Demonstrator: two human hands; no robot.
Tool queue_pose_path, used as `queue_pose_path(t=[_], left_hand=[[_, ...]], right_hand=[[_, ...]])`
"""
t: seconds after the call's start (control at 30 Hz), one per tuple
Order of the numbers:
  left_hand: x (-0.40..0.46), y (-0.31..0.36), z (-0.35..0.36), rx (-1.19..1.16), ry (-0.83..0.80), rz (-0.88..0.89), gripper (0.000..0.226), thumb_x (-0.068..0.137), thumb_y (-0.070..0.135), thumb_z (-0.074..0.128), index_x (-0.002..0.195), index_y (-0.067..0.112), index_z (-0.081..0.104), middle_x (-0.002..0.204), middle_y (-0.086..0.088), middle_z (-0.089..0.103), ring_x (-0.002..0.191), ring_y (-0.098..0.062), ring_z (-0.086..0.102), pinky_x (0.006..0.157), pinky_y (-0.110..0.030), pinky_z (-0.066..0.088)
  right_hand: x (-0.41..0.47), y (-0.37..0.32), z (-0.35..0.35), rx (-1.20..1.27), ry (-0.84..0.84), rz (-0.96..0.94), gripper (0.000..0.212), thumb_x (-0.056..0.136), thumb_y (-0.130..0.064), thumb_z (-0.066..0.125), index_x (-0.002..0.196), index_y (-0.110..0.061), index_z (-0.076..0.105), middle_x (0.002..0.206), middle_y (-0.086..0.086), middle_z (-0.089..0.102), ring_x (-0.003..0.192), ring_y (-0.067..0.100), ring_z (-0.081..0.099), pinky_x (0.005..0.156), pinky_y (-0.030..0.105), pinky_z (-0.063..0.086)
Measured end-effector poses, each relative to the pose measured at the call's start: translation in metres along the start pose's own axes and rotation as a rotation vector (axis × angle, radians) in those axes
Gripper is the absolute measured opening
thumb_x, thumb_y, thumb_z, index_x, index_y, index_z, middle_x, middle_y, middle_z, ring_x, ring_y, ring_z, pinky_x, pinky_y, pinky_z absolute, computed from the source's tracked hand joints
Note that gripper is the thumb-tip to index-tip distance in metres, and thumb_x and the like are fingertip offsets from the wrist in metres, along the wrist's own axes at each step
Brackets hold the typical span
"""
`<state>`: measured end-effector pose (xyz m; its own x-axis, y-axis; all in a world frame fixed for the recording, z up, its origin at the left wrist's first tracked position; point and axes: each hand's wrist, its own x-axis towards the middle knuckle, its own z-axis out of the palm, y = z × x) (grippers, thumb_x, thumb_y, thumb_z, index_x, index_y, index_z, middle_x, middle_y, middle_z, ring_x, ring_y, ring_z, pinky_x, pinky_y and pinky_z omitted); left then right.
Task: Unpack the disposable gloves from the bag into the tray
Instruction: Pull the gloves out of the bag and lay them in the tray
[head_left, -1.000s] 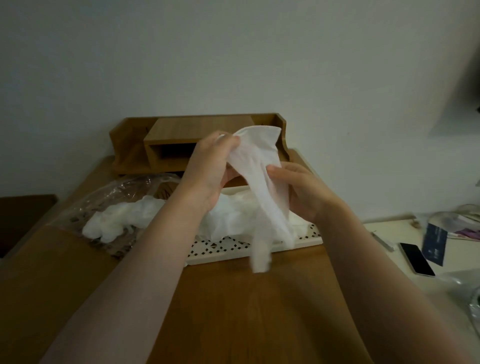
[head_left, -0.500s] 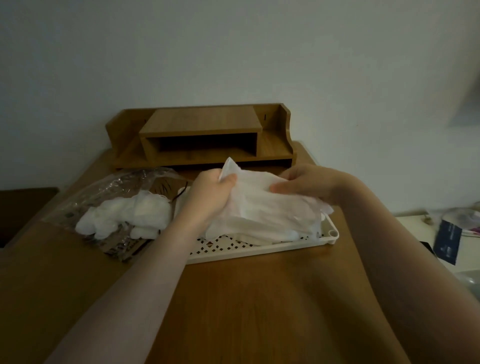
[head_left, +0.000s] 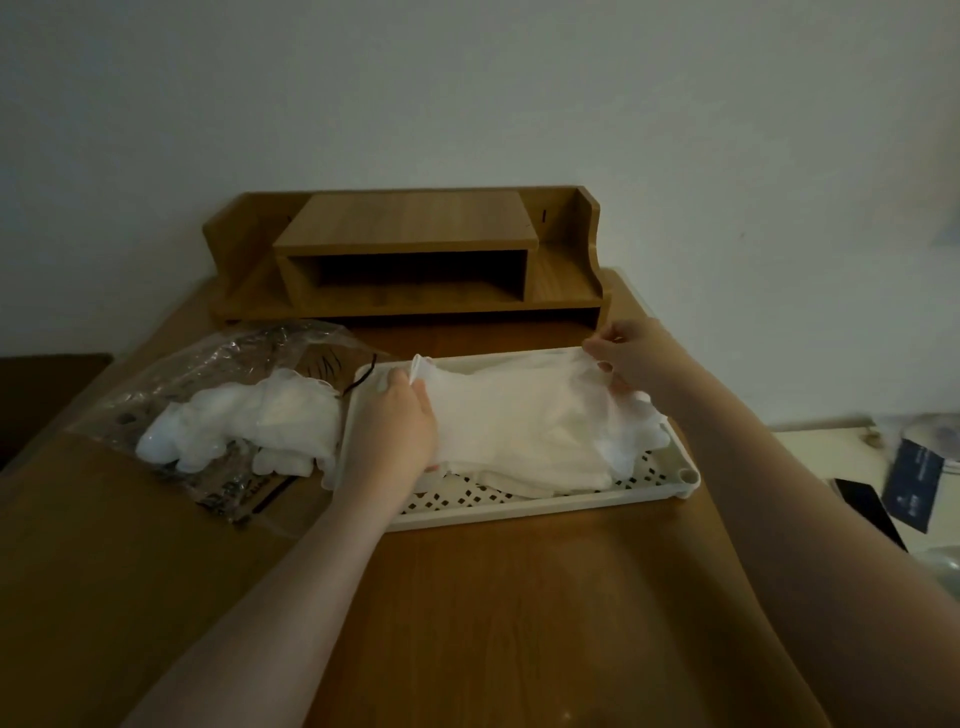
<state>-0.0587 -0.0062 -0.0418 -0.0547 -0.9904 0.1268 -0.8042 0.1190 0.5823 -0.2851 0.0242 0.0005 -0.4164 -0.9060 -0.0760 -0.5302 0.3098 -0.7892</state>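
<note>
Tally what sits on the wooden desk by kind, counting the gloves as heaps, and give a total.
Glove heaps: 2, one on the bag, one in the tray
Plastic bag: 1
White tray: 1
Wooden shelf: 1
Total: 5

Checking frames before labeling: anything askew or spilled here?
One thing: a clump of gloves spills from the open bag onto the desk, left of the tray. The left hand and right hand spread a glove over the tray; its fingertips overhang the right rim.
</note>
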Motion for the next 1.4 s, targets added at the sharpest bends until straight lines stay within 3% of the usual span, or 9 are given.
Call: queue_pose_path(t=[0.17,0.27,0.37,0.53,0.9,1.03,1.13,1.23,1.4], left_hand=[[-0.01,0.0,-0.008,0.075,0.244,0.188,0.034,0.097,0.029,0.045,0.124,0.008,0.043,0.093,-0.005,0.062,0.07,-0.013,0.059,0.052,-0.02,0.041],[-0.016,0.007,-0.009,0.21,0.48,0.471,0.049,0.089,0.017,0.054,0.134,0.003,0.04,0.138,-0.017,0.044,0.127,-0.032,0.044,0.101,-0.042,0.04],[-0.017,0.024,-0.002,0.312,0.197,0.627,0.054,0.095,0.007,0.043,0.146,0.006,0.026,0.156,-0.012,0.018,0.144,-0.027,0.014,0.116,-0.035,0.004],[0.001,-0.006,0.021,0.538,-0.266,0.495,0.058,0.102,0.04,0.02,0.151,0.011,0.008,0.159,-0.008,0.005,0.146,-0.019,0.002,0.117,-0.033,-0.002],[0.003,-0.009,0.009,0.418,-0.356,0.316,0.08,0.093,0.06,0.03,0.152,0.013,0.002,0.159,-0.007,-0.004,0.146,-0.021,-0.003,0.117,-0.036,0.001],[-0.006,-0.02,-0.027,0.051,-0.106,0.492,0.042,0.1,0.024,0.04,0.14,0.016,0.04,0.145,0.001,0.04,0.129,-0.015,0.041,0.103,-0.027,0.034],[-0.005,-0.046,-0.05,0.068,0.193,0.584,0.03,0.089,0.011,0.046,0.112,0.008,0.065,0.117,-0.008,0.059,0.108,-0.026,0.055,0.088,-0.03,0.043],[0.004,-0.078,-0.062,0.137,0.308,0.423,0.019,0.084,0.005,0.052,0.089,0.009,0.07,0.129,-0.013,0.053,0.127,-0.038,0.039,0.099,-0.054,0.036],[0.011,-0.101,-0.071,-0.024,0.13,0.185,0.02,0.086,0.005,0.058,0.093,0.017,0.072,0.156,-0.004,0.019,0.145,-0.026,0.005,0.116,-0.046,0.011]], right_hand=[[-0.009,-0.008,0.016,-0.488,0.252,-0.144,0.026,0.099,-0.028,0.042,0.119,-0.017,0.055,0.119,0.007,0.057,0.108,0.026,0.052,0.095,0.04,0.041],[-0.035,-0.028,0.035,-0.56,0.327,-0.429,0.034,0.098,-0.017,0.039,0.13,-0.019,0.051,0.141,0.004,0.042,0.136,0.026,0.03,0.114,0.043,0.016],[-0.051,-0.035,0.071,-0.567,0.138,-0.722,0.038,0.096,-0.013,0.043,0.134,-0.011,0.049,0.144,0.008,0.044,0.137,0.022,0.033,0.116,0.035,0.018],[-0.032,0.002,0.08,-0.911,-0.263,-0.45,0.058,0.1,-0.05,0.017,0.151,-0.022,0.017,0.159,0.002,0.013,0.147,0.021,0.002,0.115,0.048,-0.009],[-0.023,0.024,0.053,-0.86,-0.188,-0.199,0.114,0.054,-0.093,0.014,0.15,-0.033,0.002,0.16,0.0,-0.005,0.146,0.033,-0.007,0.112,0.063,-0.008],[-0.039,-0.013,0.059,-0.823,0.057,-0.358,0.078,0.085,-0.074,0.022,0.144,-0.025,0.034,0.158,0.004,0.018,0.147,0.028,0.001,0.11,0.053,-0.015],[-0.06,-0.049,0.083,-0.496,0.079,-0.604,0.038,0.098,-0.037,0.044,0.128,-0.017,0.054,0.142,0.003,0.044,0.133,0.02,0.037,0.109,0.031,0.027],[-0.075,-0.077,0.125,-0.408,-0.037,-0.818,0.022,0.095,-0.016,0.051,0.111,-0.009,0.065,0.126,0.006,0.057,0.11,0.021,0.056,0.088,0.026,0.047],[-0.077,-0.102,0.191,-0.516,-0.19,-0.782,0.021,0.094,-0.024,0.053,0.102,-0.009,0.066,0.109,0.008,0.062,0.099,0.022,0.058,0.081,0.031,0.048]])
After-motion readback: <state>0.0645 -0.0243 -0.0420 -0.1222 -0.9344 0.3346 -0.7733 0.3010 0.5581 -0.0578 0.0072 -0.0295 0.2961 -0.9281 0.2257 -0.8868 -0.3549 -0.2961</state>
